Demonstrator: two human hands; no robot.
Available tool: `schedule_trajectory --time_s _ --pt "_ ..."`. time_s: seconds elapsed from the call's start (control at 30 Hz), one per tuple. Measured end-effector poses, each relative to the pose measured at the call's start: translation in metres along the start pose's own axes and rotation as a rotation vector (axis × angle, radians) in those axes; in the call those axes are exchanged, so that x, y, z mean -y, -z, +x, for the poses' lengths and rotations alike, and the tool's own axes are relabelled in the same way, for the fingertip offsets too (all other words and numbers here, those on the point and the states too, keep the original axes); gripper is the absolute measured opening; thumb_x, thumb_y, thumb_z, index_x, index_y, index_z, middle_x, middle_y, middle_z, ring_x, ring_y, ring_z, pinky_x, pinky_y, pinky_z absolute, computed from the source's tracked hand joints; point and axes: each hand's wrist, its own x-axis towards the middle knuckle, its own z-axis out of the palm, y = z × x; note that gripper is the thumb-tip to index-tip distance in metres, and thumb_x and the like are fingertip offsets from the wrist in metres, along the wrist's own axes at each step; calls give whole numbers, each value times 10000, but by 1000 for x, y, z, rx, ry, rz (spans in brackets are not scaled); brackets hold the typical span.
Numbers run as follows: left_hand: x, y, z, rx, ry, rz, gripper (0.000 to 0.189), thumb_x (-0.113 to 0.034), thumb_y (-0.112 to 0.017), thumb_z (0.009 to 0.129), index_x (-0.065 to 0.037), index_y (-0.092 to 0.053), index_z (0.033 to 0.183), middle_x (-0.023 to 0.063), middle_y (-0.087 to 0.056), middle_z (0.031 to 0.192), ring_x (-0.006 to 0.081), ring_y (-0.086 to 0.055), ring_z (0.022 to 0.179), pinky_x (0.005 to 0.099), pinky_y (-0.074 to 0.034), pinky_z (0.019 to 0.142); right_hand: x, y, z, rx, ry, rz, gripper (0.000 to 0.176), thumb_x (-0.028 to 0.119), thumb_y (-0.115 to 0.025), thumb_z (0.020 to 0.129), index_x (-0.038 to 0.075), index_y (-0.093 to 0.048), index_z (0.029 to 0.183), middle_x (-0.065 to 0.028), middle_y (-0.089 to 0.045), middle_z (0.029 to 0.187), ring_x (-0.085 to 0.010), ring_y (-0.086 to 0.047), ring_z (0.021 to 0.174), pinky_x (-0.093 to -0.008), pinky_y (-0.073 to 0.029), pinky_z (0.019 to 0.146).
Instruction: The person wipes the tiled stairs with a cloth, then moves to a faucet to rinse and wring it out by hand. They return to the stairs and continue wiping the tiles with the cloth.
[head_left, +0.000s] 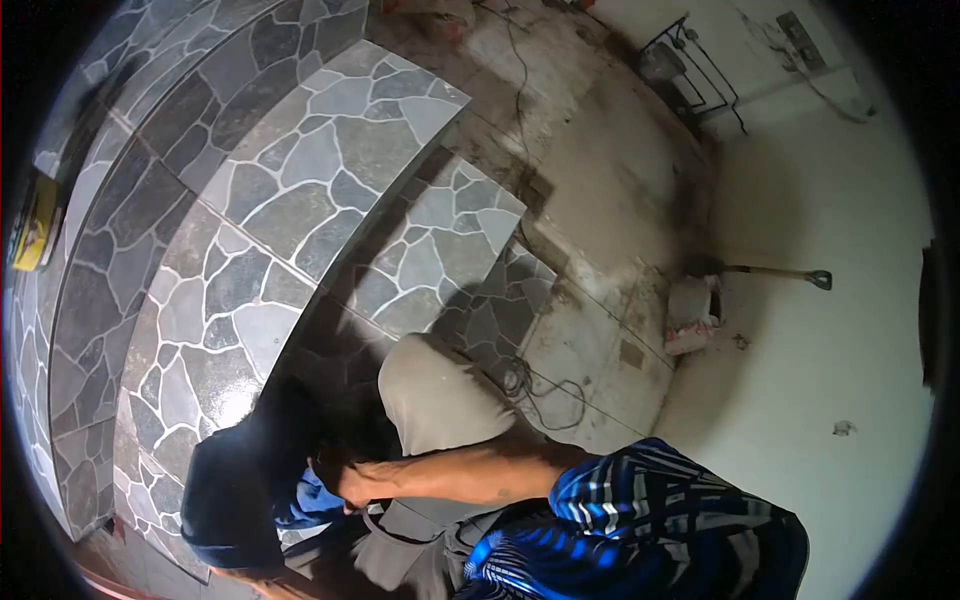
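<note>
My right hand (357, 487) reaches in from the blue plaid sleeve, its fingers closed at a crumpled blue cloth (310, 497). Right beside the cloth, a large dark rounded object (232, 500) covers part of the stone-patterned step (250, 215); its kind does not show clearly. Along the bottom edge, skin of my left arm or hand (270, 583) appears below that dark object, with the fingers hidden. My bent knee in light trousers (440, 395) stands above the right forearm, over the lower steps in shadow.
Stone-patterned steps curve along the left, where a yellow container (38, 222) stands. A coiled cable (550, 395) lies on the dusty floor (600, 335). By the pale wall (830, 340), a long-handled tool (780, 272) leans out of a whitish sack (692, 315). A black metal frame (700, 80) is farther back.
</note>
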Motion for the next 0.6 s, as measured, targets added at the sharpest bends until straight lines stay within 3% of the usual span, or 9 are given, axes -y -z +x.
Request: schedule_trajectory --time_s 0.2,0.27,0.33,0.47,0.5,0.53,0.6 --pt "25 16 -13 35 -184 -86 205 -169 -609 890 2 -693 968 124 -671 906 219 -629 828 416 -490 714 31 -4 -57 174 -279 324 837 420 -743 773 -175 -435 1276 -302 -679 958 -441 -674 935 -516 -534 818" --pt "22 107 -11 18 -257 -76 210 -174 -611 891 3 -694 969 128 -674 912 222 -632 836 422 -492 718 46 13 -75 200 -360 413 904 421 -739 790 -201 -383 1340 -317 -678 966 -443 -678 939 -498 -541 817" --pt "40 153 10 -6 -323 -85 215 -179 -612 891 4 -695 970 131 -676 918 225 -636 844 429 -494 722 57 42 -94 206 -421 493 971 423 -736 807 -227 -332 1405 -333 -678 974 -445 -681 943 -481 -548 816" --pt "72 211 37 -39 -408 -187 225 -189 -615 893 6 -697 971 138 -682 930 232 -643 861 441 -498 730 70 87 -132 142 -533 627 759 445 -743 813 -163 -511 1204 -312 -677 1002 -437 -683 943 -479 -539 864" --pt "79 222 42 -45 -429 -215 228 -191 -615 893 6 -698 972 139 -683 933 234 -644 865 445 -499 732 72 97 -140 40 -526 627 673 452 -759 798 -118 -542 1081 -317 -671 1010 -437 -686 932 -474 -537 869" --pt "85 231 42 -50 -451 -246 230 -194 -616 894 7 -698 972 141 -685 936 236 -646 869 448 -500 734 74 108 -149 -42 -594 576 772 450 -760 802 -151 -502 1211 -312 -667 1003 -452 -676 955 -474 -536 877" --pt "93 248 39 -53 -491 -316 235 -199 -618 895 8 -700 973 145 -688 942 239 -650 877 454 -503 738 69 127 -154 -57 -737 764 923 447 -764 809 -169 -377 1377 -303 -676 991 -466 -664 987 -480 -535 886"
